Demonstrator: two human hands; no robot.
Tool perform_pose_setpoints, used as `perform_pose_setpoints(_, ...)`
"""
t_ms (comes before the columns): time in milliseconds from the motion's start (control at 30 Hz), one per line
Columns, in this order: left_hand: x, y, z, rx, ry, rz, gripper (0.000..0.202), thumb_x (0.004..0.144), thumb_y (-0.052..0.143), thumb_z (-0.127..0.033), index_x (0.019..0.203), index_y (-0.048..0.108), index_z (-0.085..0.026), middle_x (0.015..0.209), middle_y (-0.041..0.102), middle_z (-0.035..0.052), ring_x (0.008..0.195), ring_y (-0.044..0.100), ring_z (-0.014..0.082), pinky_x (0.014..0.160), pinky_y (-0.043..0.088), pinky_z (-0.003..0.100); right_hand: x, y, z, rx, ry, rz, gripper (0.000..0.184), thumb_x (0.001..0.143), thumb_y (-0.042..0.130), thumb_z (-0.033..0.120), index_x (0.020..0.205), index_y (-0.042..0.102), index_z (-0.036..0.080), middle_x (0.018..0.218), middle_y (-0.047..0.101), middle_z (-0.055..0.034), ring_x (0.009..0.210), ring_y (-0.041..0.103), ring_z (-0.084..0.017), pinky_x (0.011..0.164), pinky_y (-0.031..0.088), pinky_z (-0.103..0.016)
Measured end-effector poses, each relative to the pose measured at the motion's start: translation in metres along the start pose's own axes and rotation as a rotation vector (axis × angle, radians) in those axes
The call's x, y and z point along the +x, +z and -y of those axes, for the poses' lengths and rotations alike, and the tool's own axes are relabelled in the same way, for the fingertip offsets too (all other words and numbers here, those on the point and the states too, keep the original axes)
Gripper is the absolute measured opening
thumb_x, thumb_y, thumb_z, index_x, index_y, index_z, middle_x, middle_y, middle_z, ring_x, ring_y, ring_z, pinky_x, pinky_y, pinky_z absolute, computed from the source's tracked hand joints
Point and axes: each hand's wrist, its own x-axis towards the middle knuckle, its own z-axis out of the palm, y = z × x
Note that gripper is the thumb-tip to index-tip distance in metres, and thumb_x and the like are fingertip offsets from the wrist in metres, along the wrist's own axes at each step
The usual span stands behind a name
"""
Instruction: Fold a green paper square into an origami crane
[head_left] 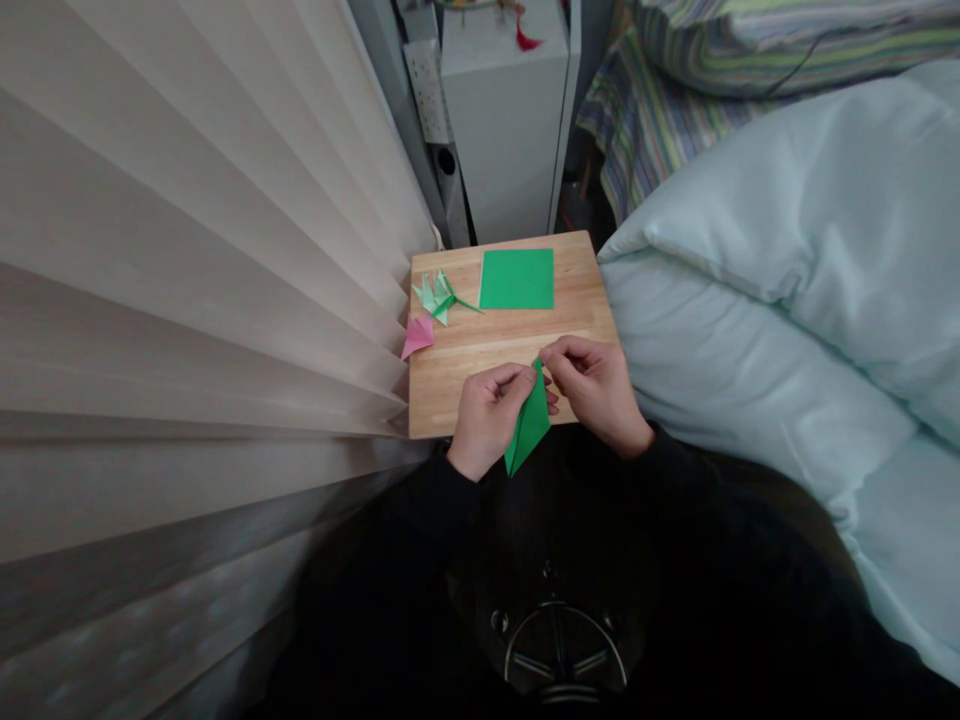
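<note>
Left hand (487, 415) and right hand (596, 385) pinch green paper (531, 425).

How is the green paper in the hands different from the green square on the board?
The folded green paper is a narrow, pointed shape; the green square is flat and unfolded. The folded green paper is pinched between the left hand and the right hand at the near edge of the wooden board; the green square lies untouched near its far edge. Both are the same bright green.
</note>
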Motion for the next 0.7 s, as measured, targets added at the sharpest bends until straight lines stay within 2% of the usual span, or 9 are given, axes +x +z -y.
perform_pose_setpoints(100, 0.000, 0.000, 0.001, -0.007, 0.000, -0.004, 0.042, 0.087, 0.072, -0.056, 0.087, 0.074, -0.013, 0.074, 0.077, 0.0071, 0.061, 0.075, 0.0194, 0.059, 0.062, 0.029, 0.000, 0.000, 0.003, 0.037, 0.031, 0.029, 0.030, 0.088, 0.067, 0.039, 0.067, 0.065, 0.018, 0.055, 0.055, 0.0038, 0.047, 0.046, -0.008, 0.044, 0.036, -0.023)
perform_pose_setpoints(233, 0.000, 0.000, 0.001, -0.038, 0.015, -0.009, 0.038, 0.088, 0.073, -0.052, 0.088, 0.074, -0.014, 0.077, 0.078, 0.0070, 0.064, 0.075, 0.0192, 0.061, 0.061, 0.028, -0.001, 0.000, 0.003, 0.097, 0.066, 0.095, 0.019, 0.082, 0.073, 0.034, 0.072, 0.066, 0.018, 0.055, 0.058, 0.0039, 0.048, 0.052, -0.010, 0.045, 0.041, -0.023)
perform_pose_setpoints(367, -0.001, 0.001, 0.001, -0.090, -0.038, 0.041, 0.039, 0.087, 0.074, -0.053, 0.091, 0.074, -0.014, 0.085, 0.080, 0.0089, 0.071, 0.077, 0.0205, 0.066, 0.063, 0.030, 0.003, -0.002, -0.002, 0.079, 0.031, -0.029, 0.016, 0.081, 0.071, 0.029, 0.069, 0.067, 0.019, 0.056, 0.058, 0.0039, 0.048, 0.048, -0.008, 0.046, 0.038, -0.023)
perform_pose_setpoints(467, -0.001, 0.001, 0.002, -0.081, -0.058, 0.067, 0.039, 0.085, 0.076, -0.052, 0.090, 0.075, -0.013, 0.084, 0.080, 0.0092, 0.069, 0.076, 0.0197, 0.065, 0.062, 0.029, 0.007, -0.005, -0.006, 0.084, 0.026, -0.115, 0.014, 0.078, 0.072, 0.028, 0.068, 0.068, 0.019, 0.054, 0.054, 0.0055, 0.046, 0.041, -0.006, 0.044, 0.032, -0.022)
perform_pose_setpoints(567, -0.001, 0.001, 0.001, -0.070, -0.048, 0.062, 0.039, 0.084, 0.077, -0.052, 0.089, 0.075, -0.013, 0.081, 0.079, 0.0084, 0.065, 0.075, 0.0190, 0.063, 0.062, 0.029, 0.008, -0.007, -0.006, 0.102, 0.070, -0.112, 0.016, 0.077, 0.073, 0.031, 0.069, 0.068, 0.019, 0.051, 0.051, 0.0065, 0.045, 0.038, -0.006, 0.043, 0.028, -0.023)
perform_pose_setpoints(700, -0.001, 0.001, 0.000, -0.069, -0.053, 0.046, 0.041, 0.083, 0.078, -0.054, 0.090, 0.075, -0.014, 0.079, 0.079, 0.0077, 0.064, 0.075, 0.0197, 0.063, 0.063, 0.031, 0.007, -0.006, -0.002, 0.113, 0.113, -0.029, 0.022, 0.075, 0.078, 0.036, 0.067, 0.066, 0.019, 0.052, 0.052, 0.0058, 0.045, 0.040, -0.007, 0.042, 0.029, -0.023)
